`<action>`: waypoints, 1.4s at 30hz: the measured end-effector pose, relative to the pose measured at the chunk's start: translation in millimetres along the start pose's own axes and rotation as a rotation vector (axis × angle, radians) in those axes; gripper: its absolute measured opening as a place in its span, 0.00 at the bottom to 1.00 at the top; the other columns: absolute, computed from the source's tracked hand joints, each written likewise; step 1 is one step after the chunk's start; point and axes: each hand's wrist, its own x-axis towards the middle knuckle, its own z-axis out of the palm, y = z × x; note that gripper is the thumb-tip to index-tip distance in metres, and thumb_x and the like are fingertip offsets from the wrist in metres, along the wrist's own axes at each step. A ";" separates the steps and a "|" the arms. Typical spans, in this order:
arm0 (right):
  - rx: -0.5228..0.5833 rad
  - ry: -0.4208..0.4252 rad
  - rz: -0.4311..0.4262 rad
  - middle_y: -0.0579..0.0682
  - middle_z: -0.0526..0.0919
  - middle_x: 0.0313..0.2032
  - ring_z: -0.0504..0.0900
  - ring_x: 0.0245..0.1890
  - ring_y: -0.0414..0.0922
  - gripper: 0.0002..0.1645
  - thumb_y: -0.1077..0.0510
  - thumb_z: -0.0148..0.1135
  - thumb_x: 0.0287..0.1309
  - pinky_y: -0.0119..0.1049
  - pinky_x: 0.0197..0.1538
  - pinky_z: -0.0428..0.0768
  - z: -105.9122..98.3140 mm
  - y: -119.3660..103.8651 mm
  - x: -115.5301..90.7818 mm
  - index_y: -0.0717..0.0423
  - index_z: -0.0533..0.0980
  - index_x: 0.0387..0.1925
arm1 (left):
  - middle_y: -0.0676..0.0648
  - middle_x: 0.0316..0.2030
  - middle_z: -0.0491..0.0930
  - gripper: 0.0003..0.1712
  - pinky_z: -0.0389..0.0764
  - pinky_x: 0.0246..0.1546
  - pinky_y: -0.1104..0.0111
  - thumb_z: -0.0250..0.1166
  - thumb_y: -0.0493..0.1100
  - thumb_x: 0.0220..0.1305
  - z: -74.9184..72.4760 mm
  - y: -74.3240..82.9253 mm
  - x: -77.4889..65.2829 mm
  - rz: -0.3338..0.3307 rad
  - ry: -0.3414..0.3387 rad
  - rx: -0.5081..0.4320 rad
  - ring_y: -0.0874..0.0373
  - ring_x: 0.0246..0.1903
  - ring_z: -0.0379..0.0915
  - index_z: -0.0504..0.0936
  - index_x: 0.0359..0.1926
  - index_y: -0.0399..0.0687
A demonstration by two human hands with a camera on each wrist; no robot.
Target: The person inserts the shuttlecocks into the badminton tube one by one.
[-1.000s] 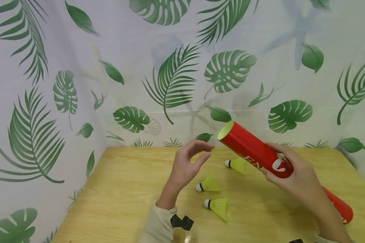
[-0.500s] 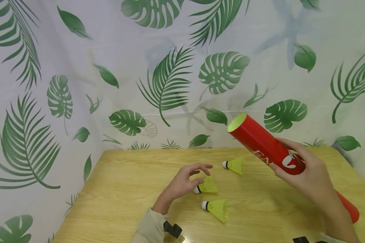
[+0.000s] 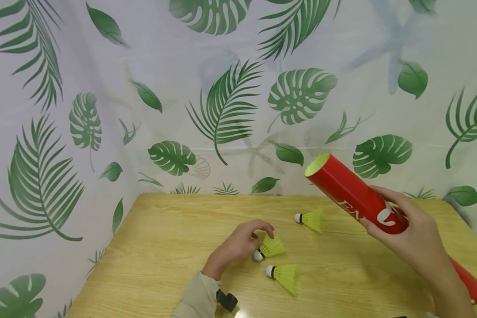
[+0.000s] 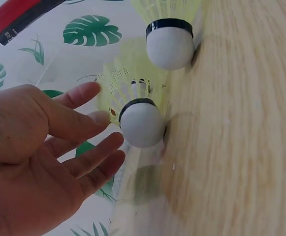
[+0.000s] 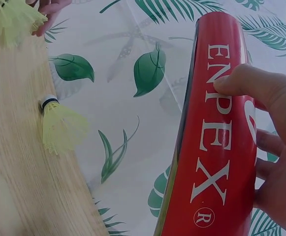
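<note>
My left hand [image 3: 238,243] reaches over the middle yellow shuttlecock [image 3: 273,247], its fingers bent loosely. In the left wrist view the thumb and index fingertips meet the edge of the shuttlecock's skirt [image 4: 133,81], and the other fingers are spread below. A firm pinch does not show. My right hand [image 3: 415,234] grips a red shuttlecock tube [image 3: 353,190] near its lower end, tilted with its open mouth up to the left. White "ENPEX" lettering [image 5: 216,123] runs along the tube, with the right thumb lying across it.
Another shuttlecock [image 3: 288,278] lies nearer me, and one more [image 3: 312,221] lies farther back. A second red tube-like object [image 3: 469,282] rests at the right, partly hidden by my right forearm. Leaf-patterned cloth [image 3: 238,110] rises behind the wooden table [image 3: 163,247].
My left hand has come down from beside the tube's mouth to the middle shuttlecock, which has turned slightly. The tube has shifted to the right in my right hand.
</note>
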 end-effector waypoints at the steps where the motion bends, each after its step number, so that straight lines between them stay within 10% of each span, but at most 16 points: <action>1: -0.001 0.000 0.001 0.37 0.77 0.56 0.74 0.45 0.26 0.49 0.66 0.81 0.47 0.12 0.39 0.74 0.2 0.2 -0.1 0.42 0.72 0.71 | 0.51 0.58 0.79 0.22 0.78 0.59 0.61 0.57 0.20 0.67 -0.9 -0.1 -0.9 -0.005 0.010 0.018 0.56 0.65 0.71 0.83 0.46 0.50; 20: 0.013 0.007 -0.014 0.34 0.77 0.56 0.74 0.46 0.25 0.50 0.68 0.81 0.46 0.13 0.38 0.75 3.7 0.8 -1.9 0.43 0.72 0.71 | 0.53 0.44 0.85 0.10 0.81 0.51 0.64 0.65 0.28 0.68 -25.5 4.6 -11.1 -0.023 0.083 -0.005 0.57 0.45 0.80 0.87 0.44 0.43; 42: 0.061 -0.007 -0.070 0.32 0.75 0.56 0.75 0.47 0.29 0.52 0.71 0.79 0.46 0.14 0.39 0.76 12.8 -12.4 7.9 0.43 0.70 0.72 | 0.42 0.46 0.86 0.10 0.87 0.45 0.59 0.68 0.28 0.66 -78.4 35.7 -30.1 0.061 0.561 -0.093 0.47 0.43 0.86 0.88 0.46 0.40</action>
